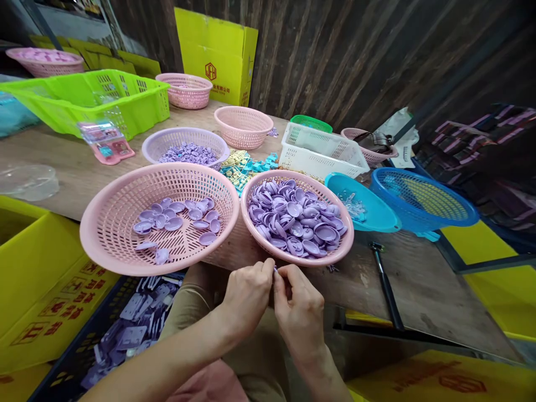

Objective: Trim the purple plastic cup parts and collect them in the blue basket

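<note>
Both hands, left and right, pinch one tiny lilac piece at the table's near edge, fingertips closed (baskets within reach).

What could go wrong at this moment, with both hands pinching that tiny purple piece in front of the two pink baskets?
1. The small purple piece, pinched between left hand and right hand off the table edge, may slip into the lap or the dark crate below.
2. The fuller pink basket overhangs the table edge; a knock from the hands might tip it.

six pink baskets — two hands
</note>
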{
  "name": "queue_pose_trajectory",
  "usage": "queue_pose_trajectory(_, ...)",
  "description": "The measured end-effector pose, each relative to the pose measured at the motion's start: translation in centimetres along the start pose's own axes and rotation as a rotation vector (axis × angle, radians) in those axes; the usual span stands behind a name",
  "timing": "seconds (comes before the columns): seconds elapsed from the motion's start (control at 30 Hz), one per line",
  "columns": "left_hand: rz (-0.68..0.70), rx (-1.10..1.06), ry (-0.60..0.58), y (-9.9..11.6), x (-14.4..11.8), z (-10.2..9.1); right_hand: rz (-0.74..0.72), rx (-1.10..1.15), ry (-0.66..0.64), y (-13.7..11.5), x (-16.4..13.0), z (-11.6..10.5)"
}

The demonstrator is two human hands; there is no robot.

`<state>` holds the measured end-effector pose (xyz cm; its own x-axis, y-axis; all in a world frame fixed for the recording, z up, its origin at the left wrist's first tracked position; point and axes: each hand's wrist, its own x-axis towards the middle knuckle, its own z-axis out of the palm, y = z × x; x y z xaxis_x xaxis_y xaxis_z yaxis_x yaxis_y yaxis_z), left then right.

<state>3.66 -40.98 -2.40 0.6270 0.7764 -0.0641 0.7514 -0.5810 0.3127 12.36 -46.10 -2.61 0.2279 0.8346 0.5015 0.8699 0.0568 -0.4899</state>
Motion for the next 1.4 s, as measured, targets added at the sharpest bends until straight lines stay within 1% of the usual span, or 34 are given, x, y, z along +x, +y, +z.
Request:
queue_pose_trajectory(0.07,-0.017,-0.005,-0.008,0.0,-0.1,0.1,0.018,0.03,0.0,-0.3,0.0,0.3)
queue_pose_trajectory(0.13,-0.014,-0.026,0.0,-0.6,-0.1,-0.1,0.033,0.119,-0.044,-0.2,0.0,0.2)
queue_pose_trajectory(0.2,-0.042,-0.049,0.081,-2.2,0.0,-1.1,0.084,0.224,-0.087,0.8,0.0,-0.1)
queue_pose_trajectory(0.23,-0.083,-0.048,0.142,-3.4,0.0,-1.9,0.144,0.252,-0.075,1.8,-0.1,-0.4)
queue_pose_trajectory(0.27,-0.161,-0.029,0.225,-4.8,0.0,-2.9,0.227,0.248,-0.026,3.3,-0.2,-0.7)
queue_pose_trajectory(0.3,-0.275,0.024,0.286,-6.3,0.1,-3.9,0.327,0.208,0.053,5.1,-0.4,-1.0)
queue_pose_trajectory(0.33,-0.353,0.095,0.31,-7.7,0.2,-4.8,0.43,0.141,0.147,7.3,-0.6,-1.3)
queue_pose_trajectory(0.37,-0.403,0.169,0.329,-9.0,0.3,-5.7,0.506,0.05,0.217,9.6,-0.8,-1.6)
queue_pose_trajectory(0.4,-0.441,0.248,0.351,-10.0,0.5,-6.3,0.551,-0.051,0.24,11.9,-1.1,-1.7)
queue_pose_trajectory(0.43,-0.46,0.313,0.382,-10.5,0.8,-6.7,0.564,-0.135,0.199,14.1,-1.3,-1.8)
queue_pose_trajectory(0.47,-0.455,0.352,0.419,-10.5,1.1,-6.8,0.572,-0.209,0.167,15.9,-1.5,-1.7)
queue_pose_trajectory(0.5,-0.423,0.362,0.454,-10.1,1.6,-6.7,0.557,-0.27,0.127,17.4,-1.7,-1.6)
queue_pose_trajectory(0.57,-0.277,0.293,0.481,-8.1,2.9,-5.7,0.515,-0.354,0.019,19.2,-1.9,-1.1)
queue_pose_trajectory(0.63,-0.067,0.165,0.422,-5.1,4.6,-4.2,0.493,-0.413,-0.081,19.8,-1.9,-0.7)
queue_pose_trajectory(0.7,0.109,0.064,0.33,-2.0,6.7,-3.0,0.497,-0.46,-0.132,20.1,-1.9,-0.4)
queue_pose_trajectory(0.8,0.294,0.018,0.214,2.1,9.9,-1.8,0.504,-0.509,-0.107,20.7,-2.2,0.0)
queue_pose_trajectory(0.87,0.406,0.027,0.19,4.1,11.7,-1.2,0.501,-0.514,-0.051,21.3,-2.6,0.2)
queue_pose_trajectory(0.93,0.502,0.065,0.191,5.5,13.3,-0.7,0.487,-0.495,0.024,21.7,-2.9,0.3)
queue_pose_trajectory(1.03,0.569,0.146,0.17,6.7,15.0,0.1,0.456,-0.433,0.098,21.6,-3.2,0.2)
queue_pose_trajectory(1.13,0.565,0.199,0.129,7.1,15.8,0.3,0.447,-0.359,0.089,21.2,-3.3,-0.1)
queue_pose_trajectory(1.27,0.509,0.205,0.085,7.0,15.8,-0.6,0.469,-0.267,0.106,21.1,-3.5,-0.2)
queue_pose_trajectory(1.4,0.447,0.161,0.057,6.2,15.5,-1.5,0.497,-0.2,0.136,20.9,-3.7,-0.1)
